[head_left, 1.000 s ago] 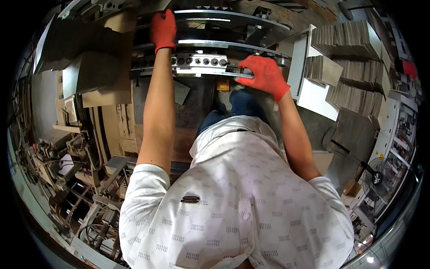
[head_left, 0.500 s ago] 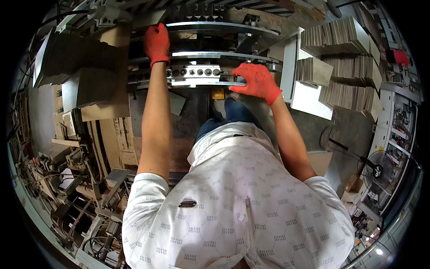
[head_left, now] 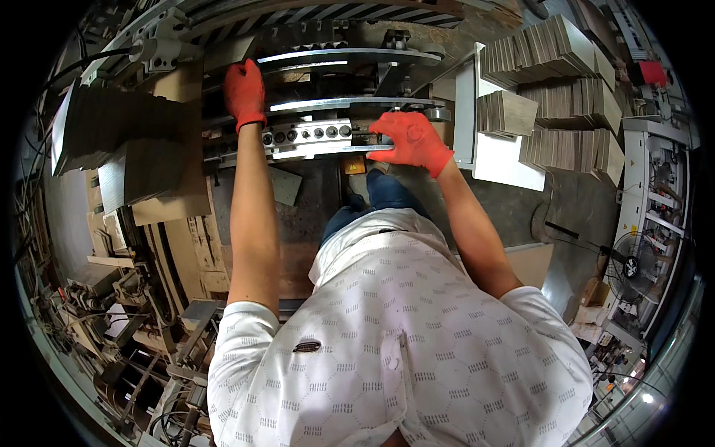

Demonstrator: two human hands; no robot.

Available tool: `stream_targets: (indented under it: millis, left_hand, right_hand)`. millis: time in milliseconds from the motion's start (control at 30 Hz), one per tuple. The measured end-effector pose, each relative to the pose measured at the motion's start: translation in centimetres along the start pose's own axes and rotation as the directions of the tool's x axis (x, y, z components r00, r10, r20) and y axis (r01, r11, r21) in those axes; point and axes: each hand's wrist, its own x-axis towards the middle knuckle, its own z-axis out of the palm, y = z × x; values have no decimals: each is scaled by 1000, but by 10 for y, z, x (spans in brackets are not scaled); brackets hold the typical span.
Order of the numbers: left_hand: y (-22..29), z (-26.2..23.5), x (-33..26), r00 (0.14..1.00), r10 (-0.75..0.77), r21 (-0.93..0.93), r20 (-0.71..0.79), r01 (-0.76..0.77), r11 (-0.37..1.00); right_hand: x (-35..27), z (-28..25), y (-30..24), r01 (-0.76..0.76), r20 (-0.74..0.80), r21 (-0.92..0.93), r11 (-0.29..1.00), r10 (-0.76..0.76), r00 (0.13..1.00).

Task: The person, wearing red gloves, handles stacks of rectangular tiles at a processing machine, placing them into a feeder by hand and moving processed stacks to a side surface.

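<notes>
My left hand [head_left: 246, 94], in a red glove, is closed at the left part of the machine's long metal rails [head_left: 350, 56]. Its fingers curl away from view, and what they hold, if anything, is hidden. Beside it lies a flat grey panel [head_left: 232, 51]. My right hand [head_left: 414, 141], also red-gloved, is at the right end of the near rail [head_left: 320, 151]. Thumb and fingers are spread apart, the thumb touching or very close to that rail's end. Between my hands runs a pale metal block with a row of dark round rollers [head_left: 313, 133].
Stacked thin boards [head_left: 119, 127] stand at the left. More board stacks [head_left: 570, 97] rest at the right, partly on a white surface [head_left: 514, 167]. A black fan [head_left: 631, 267] is farther right. Machinery [head_left: 126, 298] fills the lower left. A yellow label [head_left: 353, 165] sits below the rails.
The whole view has shifted a little, with the rails and stacks slightly left. Both hands keep nearly the same places along the rails; neither grip has visibly changed.
</notes>
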Motion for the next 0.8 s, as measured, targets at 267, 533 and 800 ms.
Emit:
stream_targets:
  millis: [267,533,800]
  left_hand:
    - [1,2,-2,999,37,-12,-32,-38,999]
    - [-2,5,0,999,44,-21,1,-44,999]
    - [11,3,-9,997,56,6,-46,-56,998]
  right_hand:
    - [-1,0,-2,-6,12,-24,1000,7,1000]
    - [0,2,6,41,-24,-20,999,-42,999]
    - [0,-4,1,130,-51,-2,991,-130,990]
